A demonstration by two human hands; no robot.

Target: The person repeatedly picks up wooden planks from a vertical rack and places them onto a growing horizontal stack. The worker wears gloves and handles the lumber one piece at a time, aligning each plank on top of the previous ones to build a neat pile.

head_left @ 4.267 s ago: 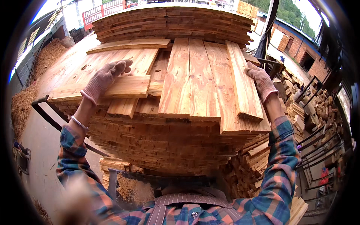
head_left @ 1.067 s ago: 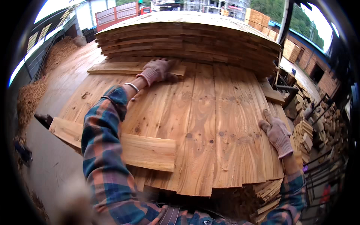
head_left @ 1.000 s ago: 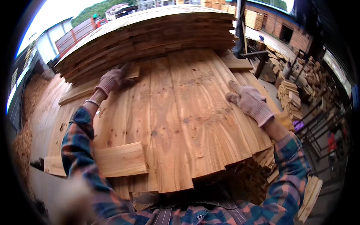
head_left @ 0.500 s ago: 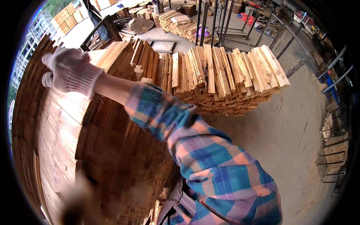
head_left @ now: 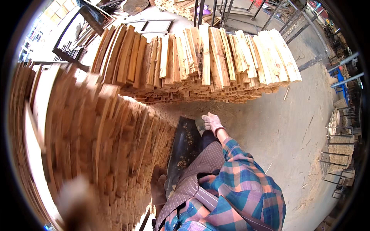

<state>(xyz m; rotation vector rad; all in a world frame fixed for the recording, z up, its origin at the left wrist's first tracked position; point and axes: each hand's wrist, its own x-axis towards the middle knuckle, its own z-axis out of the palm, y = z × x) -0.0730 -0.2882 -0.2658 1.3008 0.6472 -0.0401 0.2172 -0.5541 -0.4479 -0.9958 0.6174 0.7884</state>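
Observation:
My right hand (head_left: 212, 122), in a pale knitted glove, hangs low beyond my striped apron (head_left: 204, 159). Its fingers are loosely apart and nothing shows in them. Just left of it is a dull green shape, perhaps a shoe. To the left rises a tall stack of wooden strips (head_left: 104, 127), blurred by motion. A shadowed brown shape (head_left: 158, 184) lies between this stack and the apron; I cannot tell whether it is my left hand or something else. Ahead stands a second stack of pale wooden slats (head_left: 219, 57), their ends toward me.
A black sheet (head_left: 182, 144) strewn with wood chips lies on the floor between the left stack and me. Dusty concrete (head_left: 281, 127) stretches to the right, with loose splinters on it. Metal frames (head_left: 339, 165) stand at the far right. A blurred object (head_left: 77, 204) fills the lower left.
My right hand has left the top of the left stack and swung down and right to beside my apron. The view has shifted, showing more of that stack's side and the floor.

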